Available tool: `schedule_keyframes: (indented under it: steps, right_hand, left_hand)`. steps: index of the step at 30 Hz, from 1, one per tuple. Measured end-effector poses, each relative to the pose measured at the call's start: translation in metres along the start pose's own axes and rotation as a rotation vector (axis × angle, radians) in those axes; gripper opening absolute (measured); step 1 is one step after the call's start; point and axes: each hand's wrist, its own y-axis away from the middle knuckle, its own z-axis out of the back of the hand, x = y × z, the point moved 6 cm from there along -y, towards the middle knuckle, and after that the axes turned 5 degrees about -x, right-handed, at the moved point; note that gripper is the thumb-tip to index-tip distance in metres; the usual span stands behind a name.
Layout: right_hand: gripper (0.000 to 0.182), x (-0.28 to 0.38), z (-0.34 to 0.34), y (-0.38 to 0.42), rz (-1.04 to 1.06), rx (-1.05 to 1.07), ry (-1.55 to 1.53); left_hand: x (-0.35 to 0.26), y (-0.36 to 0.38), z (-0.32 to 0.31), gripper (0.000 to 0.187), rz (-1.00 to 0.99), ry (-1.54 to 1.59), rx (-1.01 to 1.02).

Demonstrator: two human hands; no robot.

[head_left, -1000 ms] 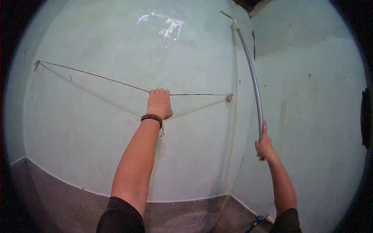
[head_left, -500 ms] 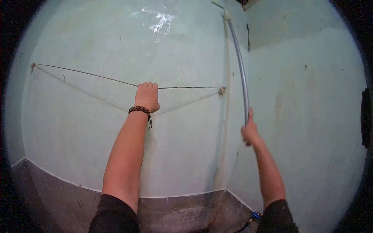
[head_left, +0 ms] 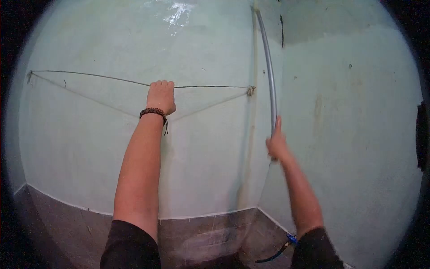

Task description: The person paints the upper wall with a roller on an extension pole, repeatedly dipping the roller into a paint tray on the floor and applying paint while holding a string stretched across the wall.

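My left hand [head_left: 161, 96] is closed over a thin cord [head_left: 107, 77] strung across the pale green wall. The cord runs from a fixing at the far left to a knotted tie [head_left: 251, 91] near the corner. A dark braided bracelet [head_left: 153, 112] circles my left wrist. On the right, my right hand [head_left: 277, 145] is wrapped around the lower end of a long grey pole [head_left: 269, 62]. The pole rises in front of the wall near the corner, and its upper end reaches the top of the view. Whatever is fixed to that upper end is out of sight.
A thin pipe [head_left: 253, 134] runs down the wall beside the corner. Brown tiling [head_left: 201, 244] covers the lower wall. Low on the right is a blue tap or valve [head_left: 291, 238] with a dark hose [head_left: 273, 258]. A dark object [head_left: 421, 136] shows at the right edge.
The view has tilted slightly, so the wall, cord and both hands appear higher and further left. The pole's green upper tip has gone out of view. Both grips stay the same.
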Motion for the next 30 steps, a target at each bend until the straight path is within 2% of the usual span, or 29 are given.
schedule_keyframes:
  steps: [1, 2, 4, 5, 6, 8, 11, 15, 18, 19, 21, 23, 25, 26, 28, 29, 30]
  right_hand:
    - [0.092, 0.008, 0.001, 0.048, -0.353, 0.228, -0.052]
    - [0.093, -0.006, -0.010, 0.093, -0.379, 0.253, -0.074]
    - [0.093, 0.013, 0.003, 0.179, -0.251, 0.174, -0.082]
    - [0.093, 0.021, 0.009, 0.222, -0.367, 0.270, -0.053]
    - [0.092, 0.034, 0.015, 0.262, -0.124, 0.113, -0.011]
    - [0.090, 0.048, 0.027, 0.331, -0.548, 0.446, -0.030]
    - [0.087, 0.042, 0.029, 0.333, -0.559, 0.462, -0.007]
    - [0.087, 0.029, 0.032, 0.200, -0.331, 0.238, -0.079]
    - [0.087, 0.037, 0.034, 0.157, -0.410, 0.277, -0.042]
    - [0.087, 0.033, 0.029, 0.172, -0.406, 0.281, -0.045]
    - [0.087, 0.023, 0.016, 0.236, -0.211, 0.188, -0.069]
    - [0.087, 0.009, 0.014, 0.319, -0.411, 0.386, -0.106]
    - [0.085, 0.010, 0.029, 0.368, -0.569, 0.526, -0.107]
    - [0.085, 0.008, 0.029, 0.365, -0.572, 0.515, -0.110]
    - [0.083, -0.001, 0.033, 0.363, -0.646, 0.625, 0.031]
    - [0.086, 0.003, 0.036, 0.330, -0.408, 0.445, 0.024]
    - [0.087, -0.005, 0.031, 0.275, -0.405, 0.422, -0.006]
  left_hand:
    - [0.001, -0.001, 0.001, 0.032, 0.008, -0.011, -0.007]
    - [0.001, 0.000, 0.002, 0.031, 0.008, -0.027, -0.013]
    - [0.001, 0.002, 0.003, 0.032, -0.002, -0.034, -0.014]
    - [0.001, 0.002, 0.002, 0.032, -0.001, -0.036, -0.008]
    - [0.001, 0.002, 0.001, 0.032, -0.004, -0.035, -0.014]
    - [0.001, 0.002, 0.001, 0.034, 0.010, -0.033, -0.030]
    - [0.000, 0.002, 0.005, 0.042, 0.007, -0.009, 0.007]
    - [0.000, 0.003, 0.006, 0.041, -0.015, -0.015, 0.003]
    - [0.000, 0.003, 0.010, 0.038, -0.009, -0.015, 0.016]
    - [-0.001, 0.003, 0.010, 0.039, -0.024, 0.007, 0.006]
    - [0.001, 0.003, 0.008, 0.040, -0.038, 0.036, -0.033]
    - [0.001, 0.006, 0.005, 0.040, -0.034, 0.013, -0.019]
    - [-0.003, 0.002, 0.008, 0.040, -0.041, 0.002, -0.017]
    - [-0.004, 0.003, 0.009, 0.041, -0.017, -0.005, -0.013]
    - [-0.004, 0.004, 0.009, 0.042, 0.010, -0.014, 0.004]
    - [-0.004, 0.003, 0.009, 0.043, 0.019, -0.019, 0.023]
    - [-0.003, 0.003, 0.009, 0.045, 0.031, -0.023, 0.044]
